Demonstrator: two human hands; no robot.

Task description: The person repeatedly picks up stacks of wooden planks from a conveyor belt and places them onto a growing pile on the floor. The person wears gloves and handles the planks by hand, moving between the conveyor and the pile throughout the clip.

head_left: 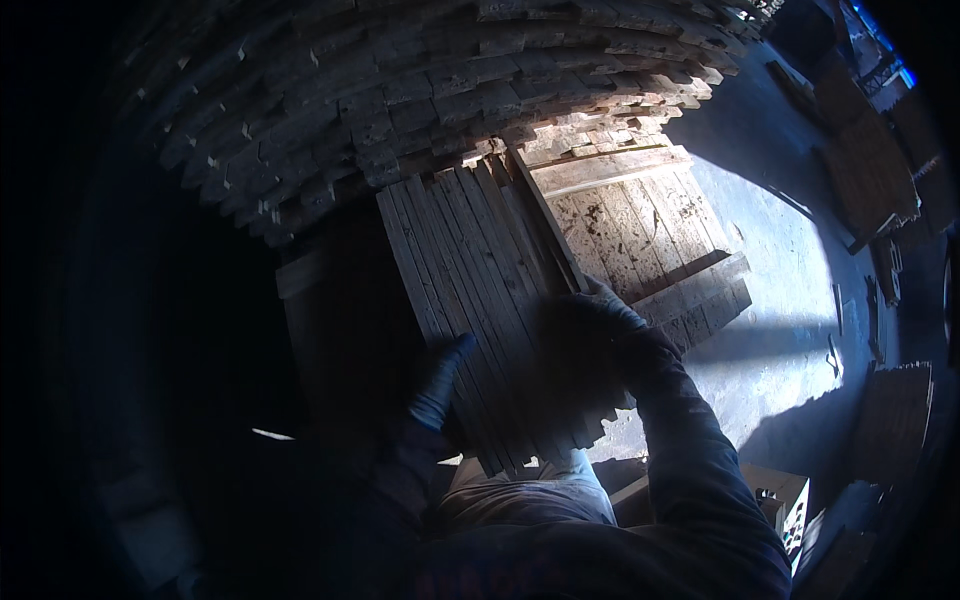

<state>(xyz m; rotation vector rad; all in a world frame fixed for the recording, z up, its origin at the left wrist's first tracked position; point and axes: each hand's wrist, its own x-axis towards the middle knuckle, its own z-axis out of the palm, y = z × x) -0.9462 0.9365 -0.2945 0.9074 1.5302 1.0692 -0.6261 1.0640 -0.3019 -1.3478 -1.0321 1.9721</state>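
Dark long-sleeved garment: nearest the camera in the head view, its sleeves reaching up from the lower edge. Pale cloth trousers: visible past the near end of the slats.

Pack of narrow, weathered grey-brown wooden slats: principal item, set side by side lengthwise, between the two hands. Near end ragged, slats finishing at unequal lengths.

Left hand, blue-grey gloved: at the pack's left edge, one digit against the slats. Other fingers lost in shade; whether it clamps cannot be told.

Right hand, grey gloved: at the pack's right side, lit fingers by the near end of a long thin wooden strip. Inner side in black shadow; grip likewise undetermined.

Pale, dark-speckled wooden panel with two cross battens: right of the pack, sunlit.

Rough wooden boards in a many-tiered stack: beyond the pack's far end.

Grey, smooth floor: right, partly sunlit.

Handling note, by judgement: even inward pressure from both sides should hold the slats together; squaring the ragged ends helps before any lift. Fingertips are best kept clear of gaps and splintery edges, and both wrists level, lest outer slats slip.
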